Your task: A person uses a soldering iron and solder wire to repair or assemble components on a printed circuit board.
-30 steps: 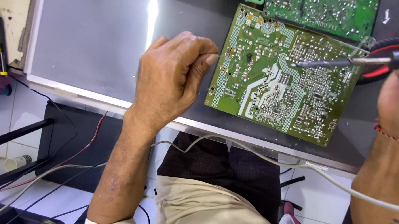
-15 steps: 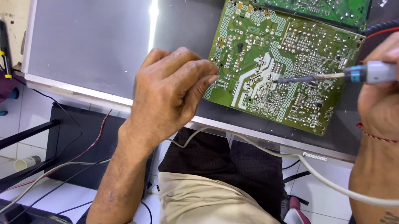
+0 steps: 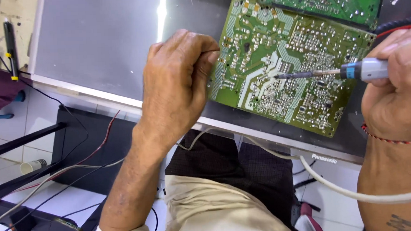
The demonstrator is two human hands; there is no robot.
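While left hand (image 3: 179, 87) pinches the circuit board (image 3: 286, 67) edge, right hand (image 3: 393, 88) grips soldering iron (image 3: 331, 73), tip on board

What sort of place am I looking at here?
Probably an electronics repair bench: the right hand holds a soldering iron to a green circuit board lying on a flat screen panel, with loose wires below.

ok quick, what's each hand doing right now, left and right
Left hand: curled closed at the edge of the green circuit board; whether it pinches anything cannot be told.
Right hand: closed, holding the soldering iron, tip on the board.
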